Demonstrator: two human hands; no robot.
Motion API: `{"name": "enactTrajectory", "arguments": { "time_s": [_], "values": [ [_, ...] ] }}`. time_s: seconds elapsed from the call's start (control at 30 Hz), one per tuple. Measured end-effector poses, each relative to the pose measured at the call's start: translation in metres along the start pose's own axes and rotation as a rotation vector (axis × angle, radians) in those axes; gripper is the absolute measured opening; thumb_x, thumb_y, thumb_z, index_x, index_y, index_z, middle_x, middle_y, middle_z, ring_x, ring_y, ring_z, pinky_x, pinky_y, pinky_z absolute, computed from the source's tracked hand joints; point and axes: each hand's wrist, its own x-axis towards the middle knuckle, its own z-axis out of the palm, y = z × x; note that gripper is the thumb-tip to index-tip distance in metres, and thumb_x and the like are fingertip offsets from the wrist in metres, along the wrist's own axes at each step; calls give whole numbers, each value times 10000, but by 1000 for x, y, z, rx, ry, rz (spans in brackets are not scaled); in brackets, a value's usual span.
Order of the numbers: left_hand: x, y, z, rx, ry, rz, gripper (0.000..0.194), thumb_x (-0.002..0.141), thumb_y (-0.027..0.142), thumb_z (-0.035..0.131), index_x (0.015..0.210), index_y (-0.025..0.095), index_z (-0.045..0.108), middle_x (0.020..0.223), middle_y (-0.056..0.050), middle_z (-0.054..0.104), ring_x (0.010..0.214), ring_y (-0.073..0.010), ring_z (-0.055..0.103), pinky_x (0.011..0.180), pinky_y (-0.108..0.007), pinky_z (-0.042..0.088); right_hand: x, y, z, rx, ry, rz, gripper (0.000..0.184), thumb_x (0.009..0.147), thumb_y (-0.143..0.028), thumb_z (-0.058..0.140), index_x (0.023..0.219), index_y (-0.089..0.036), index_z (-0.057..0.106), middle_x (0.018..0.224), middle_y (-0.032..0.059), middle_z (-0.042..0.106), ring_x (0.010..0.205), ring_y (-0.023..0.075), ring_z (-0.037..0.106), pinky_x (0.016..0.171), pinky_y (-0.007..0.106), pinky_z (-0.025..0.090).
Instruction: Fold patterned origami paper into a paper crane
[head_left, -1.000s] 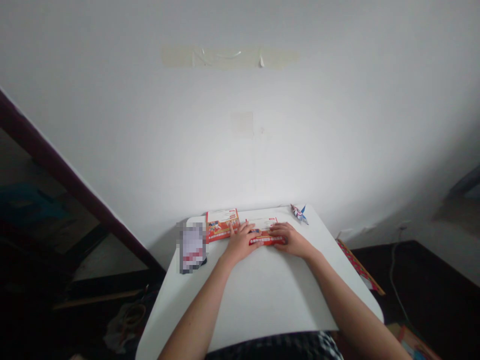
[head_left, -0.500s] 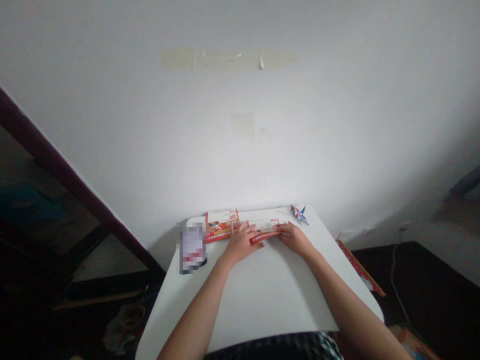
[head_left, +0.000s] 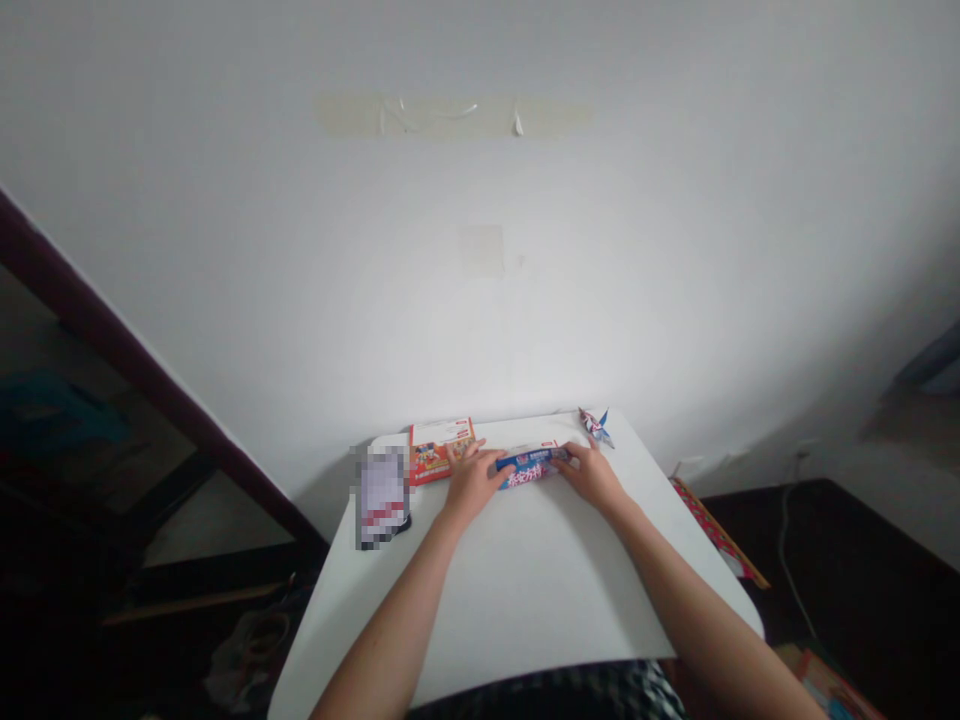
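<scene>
A printed paper sheet [head_left: 525, 473] lies in front of me, its near part folded up so that a blue side with white and pink lettering faces me. Behind the fold shows a thin strip of white and red print. My left hand [head_left: 472, 484] pinches the fold's left end, thumb on the blue side. At the right end, the fingers of my right hand [head_left: 595, 474] close on the same sheet. Just left of my left hand is another red-and-white printed sheet [head_left: 435, 457], partly covered by its fingertips.
The white table [head_left: 555, 600] stands against a wall [head_left: 480, 330]. A pixelated phone-like object [head_left: 384, 495] lies at its left edge. A folded paper figure [head_left: 596, 428] with blue points sits at the back right. A dark red frame [head_left: 150, 370] leans at the left.
The sheet's near red edge has lifted and turned away from me, so its blue underside now shows. Both hands stay at its two ends, the right one slightly raised.
</scene>
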Motion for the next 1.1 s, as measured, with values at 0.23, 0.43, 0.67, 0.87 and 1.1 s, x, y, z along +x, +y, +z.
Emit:
{"name": "enactTrajectory", "arguments": {
  "time_s": [0.23,0.43,0.67,0.87,1.1],
  "values": [
    [-1,-1,5,41,23,-8,525,989,442,563,1506,387,492,1391,-67,688,1398,-296,525,1231,-753,52,1,5,14,-62,64,58,199,971,-368,540,999,-215,663,848,43,756,838,236,720,1216,554,273],
    [-4,1,5,34,21,37,365,985,360,587,1334,442,656,1311,-15,722,1375,-300,526,1243,-745,38,-2,1,18,17,162,22,409,959,-320,535,1345,-186,511,923,42,735,955,234,717,1191,559,321],
    [-5,4,6,65,13,14,239,962,334,632,1137,408,777,1307,-12,719,1362,-298,517,1244,-746,55,-3,3,13,92,159,-55,233,907,-302,647,1123,-217,624,1195,100,620,976,220,677,983,429,534],
    [-6,5,6,96,9,24,248,992,419,576,1140,422,775,1337,-7,711,1402,-334,470,1189,-825,10,-1,14,17,71,138,-113,188,909,-328,682,1051,-209,715,1177,112,605,1114,259,634,1037,444,504],
    [-6,5,8,107,2,35,276,1008,440,541,1167,412,765,1339,-14,708,1395,-327,461,1174,-834,-36,1,16,17,2,87,-81,185,908,-257,678,1049,-212,788,1122,105,658,1054,233,656,1030,398,501]
  ]
}}
